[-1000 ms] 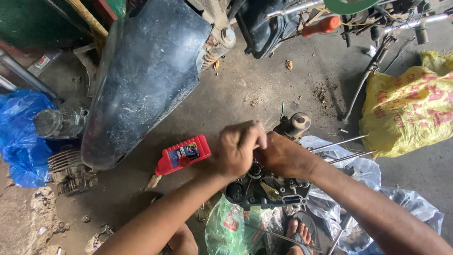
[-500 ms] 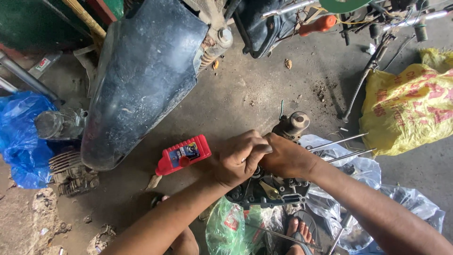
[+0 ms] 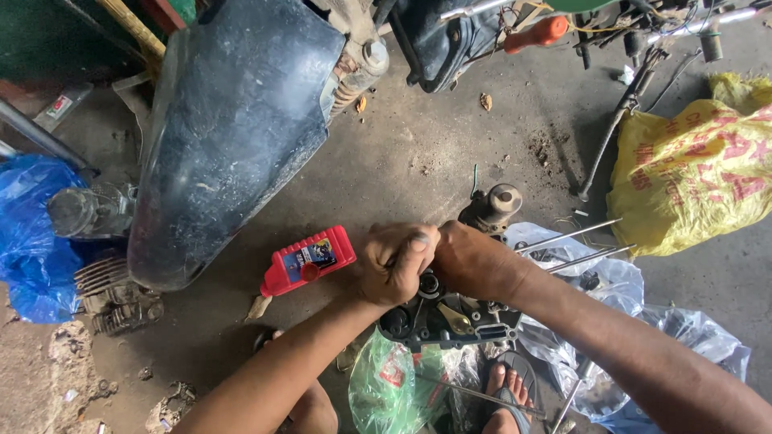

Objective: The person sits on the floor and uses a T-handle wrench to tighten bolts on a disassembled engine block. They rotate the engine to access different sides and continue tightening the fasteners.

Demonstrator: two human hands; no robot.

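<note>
Both my hands press together over a dark, greasy engine casing that rests on the concrete floor. My left hand is clenched in a fist on the casing's top edge, thumb up. Beside and touching it, my right hand curls around the same spot. What the fingers enclose is hidden. A rusty cylindrical part sticks up just behind my right hand. A red oil bottle lies on its side left of my left hand.
A black motorcycle fuel tank lies at upper left, with a finned engine part and a blue plastic bag beyond. A yellow sack sits at right. Clear plastic bags, long metal rods, a green bag and my sandalled foot surround the casing.
My two hands have shifted slightly on the casing, and the left fist has turned so the thumb shows on top. Nothing else moved.
</note>
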